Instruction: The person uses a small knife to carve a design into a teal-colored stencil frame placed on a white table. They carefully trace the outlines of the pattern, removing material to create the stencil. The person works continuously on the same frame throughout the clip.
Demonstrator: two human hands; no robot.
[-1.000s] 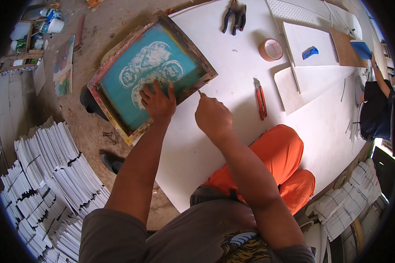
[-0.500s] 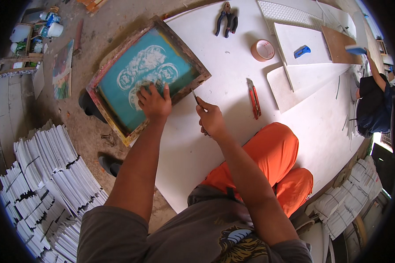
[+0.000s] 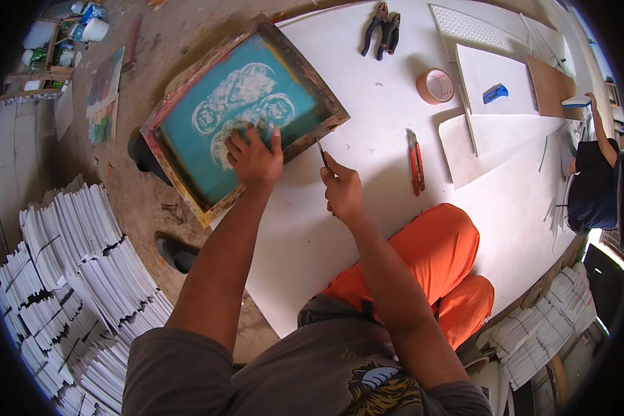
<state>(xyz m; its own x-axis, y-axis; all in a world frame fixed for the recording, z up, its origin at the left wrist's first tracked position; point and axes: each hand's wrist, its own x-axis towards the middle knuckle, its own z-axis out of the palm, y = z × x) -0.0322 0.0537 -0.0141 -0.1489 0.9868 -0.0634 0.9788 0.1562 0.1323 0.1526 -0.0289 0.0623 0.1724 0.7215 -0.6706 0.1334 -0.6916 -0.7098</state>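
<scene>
The screen-printing frame (image 3: pixel 243 114), a wooden rectangle with teal mesh carrying a pale design, lies tilted with its right part on the big white board (image 3: pixel 395 166) and its left corner hanging out over the dirt floor (image 3: pixel 128 201). The left hand (image 3: pixel 255 158) lies flat and spread open on the mesh near the frame's lower right rail, fingers pointing up the screen, gripping nothing. The right hand (image 3: pixel 341 191) is closed around a thin dark tool (image 3: pixel 322 154) whose tip meets the frame's lower right edge, just beside the left hand. A red utility knife (image 3: pixel 415 163) lies on the board to the right, near the orange-clad knee (image 3: pixel 430 249). Farther up are a roll of tape (image 3: pixel 435 86), black pliers (image 3: pixel 381 29) and a small blue object (image 3: pixel 496 93) on a white sheet. Stacks of white printed sheets (image 3: pixel 69 263) fill the floor at lower left. Another person (image 3: pixel 593 184) in dark clothes stands at the right edge
</scene>
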